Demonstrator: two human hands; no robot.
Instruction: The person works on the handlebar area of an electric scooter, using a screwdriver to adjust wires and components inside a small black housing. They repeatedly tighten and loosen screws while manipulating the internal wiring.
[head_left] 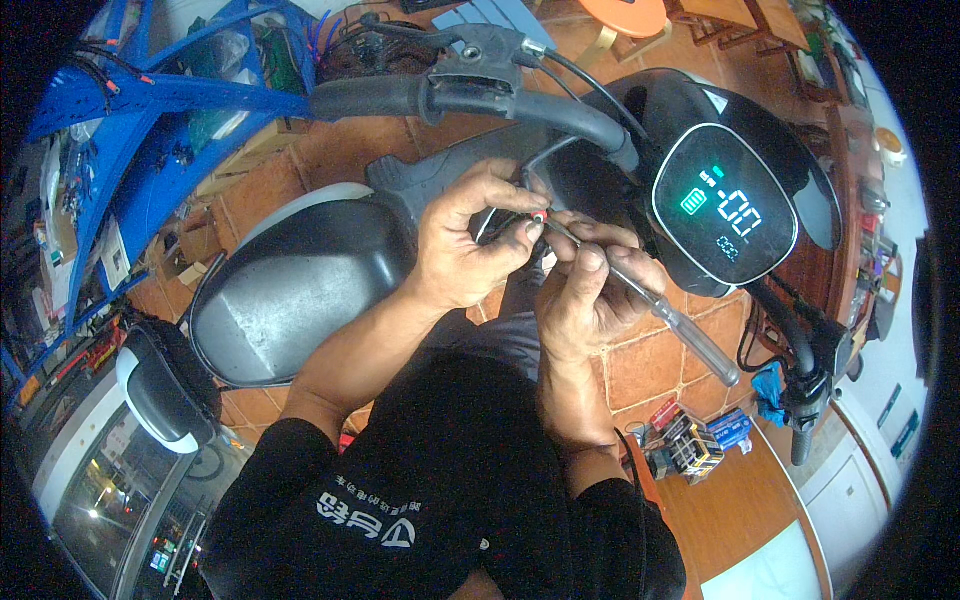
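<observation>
1. Left of the lit display (pixel 724 208), the black scooter seat (pixel 300 290) is seen below the handlebar grip (pixel 370 97); nothing is being handled there.
2. Just left of the display, the left hand (pixel 468 240) is closed in a narrow pinch on a small red-tipped connector (pixel 539 216) with thin wires (pixel 490 222) running from it. If the pinch were loosened, the connector could be pulled back toward the dark housing and lost from view.
3. Below and left of the display, the right hand (pixel 590 290) is wrapped around a screwdriver (pixel 660 310) with a clear handle, its tip set against the connector. A slip of the tip could be driven into the left fingertips or could bend a contact, judging by how close they lie.
4. The display is lit, so power seems present; a short could be caused by metal bridging the contacts.
</observation>
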